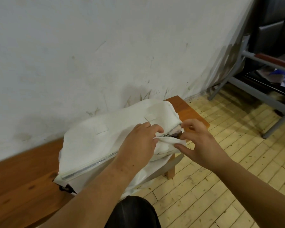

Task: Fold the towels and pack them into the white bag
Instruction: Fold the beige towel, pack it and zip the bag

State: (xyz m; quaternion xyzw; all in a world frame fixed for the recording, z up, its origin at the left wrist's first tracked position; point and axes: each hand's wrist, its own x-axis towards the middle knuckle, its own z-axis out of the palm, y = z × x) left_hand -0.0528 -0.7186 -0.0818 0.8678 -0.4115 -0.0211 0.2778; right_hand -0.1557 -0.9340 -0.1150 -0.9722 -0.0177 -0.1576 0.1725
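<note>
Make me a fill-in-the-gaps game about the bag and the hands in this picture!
1. The white bag lies on a wooden ____ beside the wall.
2. The left hand and the right hand both hold the bag at its metal ____.
3. The bag is closed along most of its length and gapes only at the end nearest the ____ hand.

Missing words: bench; zipper; right.
</note>
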